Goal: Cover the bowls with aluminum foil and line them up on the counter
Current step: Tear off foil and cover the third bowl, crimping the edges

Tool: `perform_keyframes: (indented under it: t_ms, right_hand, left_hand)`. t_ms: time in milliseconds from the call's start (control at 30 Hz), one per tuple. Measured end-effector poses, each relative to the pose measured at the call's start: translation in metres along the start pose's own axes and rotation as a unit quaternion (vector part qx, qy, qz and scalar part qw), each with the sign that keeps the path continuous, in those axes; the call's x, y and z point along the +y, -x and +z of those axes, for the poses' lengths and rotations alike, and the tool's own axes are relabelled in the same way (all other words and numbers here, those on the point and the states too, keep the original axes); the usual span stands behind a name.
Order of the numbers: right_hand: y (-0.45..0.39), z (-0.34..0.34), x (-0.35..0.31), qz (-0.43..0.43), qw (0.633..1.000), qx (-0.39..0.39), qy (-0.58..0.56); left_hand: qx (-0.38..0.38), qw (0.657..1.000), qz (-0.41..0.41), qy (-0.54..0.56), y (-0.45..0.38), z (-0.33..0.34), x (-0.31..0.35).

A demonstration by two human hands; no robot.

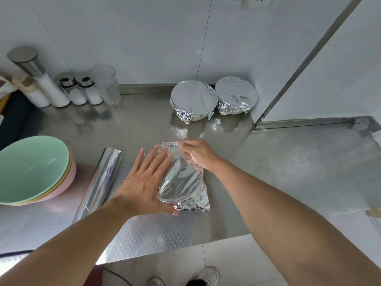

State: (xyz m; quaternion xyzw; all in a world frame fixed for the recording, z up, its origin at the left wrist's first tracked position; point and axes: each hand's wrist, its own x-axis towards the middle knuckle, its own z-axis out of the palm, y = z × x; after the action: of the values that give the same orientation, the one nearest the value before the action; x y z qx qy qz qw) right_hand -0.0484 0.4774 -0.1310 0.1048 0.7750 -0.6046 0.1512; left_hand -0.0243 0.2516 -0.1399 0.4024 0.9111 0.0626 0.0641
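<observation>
The foil-wrapped round bowl (181, 178) sits mid-table on the stainless steel table (288, 162). The left hand (144, 182) lies flat, fingers spread, pressing the foil top. The right hand (198, 153) pinches foil at the far rim. Recommended: hold the top steady, crimp the loose near corner under the rim, avoid tearing.

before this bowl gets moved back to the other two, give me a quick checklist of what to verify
1. Foil covers the top of the bowl in hand: ok.
2. Foil tucked all round: not ok, near corner sticks out.
3. Left hand flat, steadying it: ok.
4. Right hand pinching the far edge: ok.
5. Free spot left of the two covered bowls: ok.
6. Stacked bowls uncovered: not ok.
</observation>
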Motion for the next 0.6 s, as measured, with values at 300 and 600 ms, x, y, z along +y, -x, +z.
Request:
perform_keyframes:
  t_ms: [300, 600]
  right_hand:
    - [0.005, 0.009, 0.017, -0.02, 0.993, 0.12, 0.004]
    - [0.021, 0.018, 0.029, -0.018, 0.972, 0.225, -0.058]
  left_hand:
    - [-0.01, 0.99, -0.128, 0.057, -0.003, 0.007, 0.027]
    - [-0.013, 0.98, -0.18, 0.082, -0.005, 0.01, 0.037]
